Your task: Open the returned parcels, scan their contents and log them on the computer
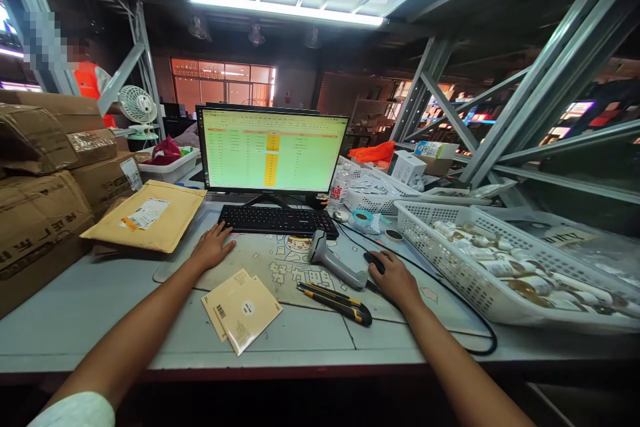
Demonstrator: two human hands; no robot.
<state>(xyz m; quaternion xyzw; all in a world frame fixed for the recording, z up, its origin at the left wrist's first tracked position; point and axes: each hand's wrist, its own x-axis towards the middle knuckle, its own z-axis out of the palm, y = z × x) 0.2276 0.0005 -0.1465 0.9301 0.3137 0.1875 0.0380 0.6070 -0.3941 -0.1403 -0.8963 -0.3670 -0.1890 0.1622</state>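
My left hand (214, 248) lies flat on the printed desk mat (260, 255), fingers spread, its fingertips by the left end of the black keyboard (280, 219). Over a black computer mouse (374, 261) rests my right hand (395, 277), its fingers curved around it. Between the hands sit a grey barcode scanner (336, 265) and a black and yellow utility knife (336, 304). Two flat tan packets (250, 320), partly overlapping, lie nearer the desk's front edge. Behind the keyboard stands a monitor (240, 153) showing a spreadsheet with a yellow column.
On the left, a padded envelope (175, 213) with a label leans beside stacked cardboard boxes (40, 227). A white basket (445, 273) of small bottles stands at right, with a roll of teal tape (362, 217) near it. A black cable (493, 340) loops along the right. Metal posts flank the desk.
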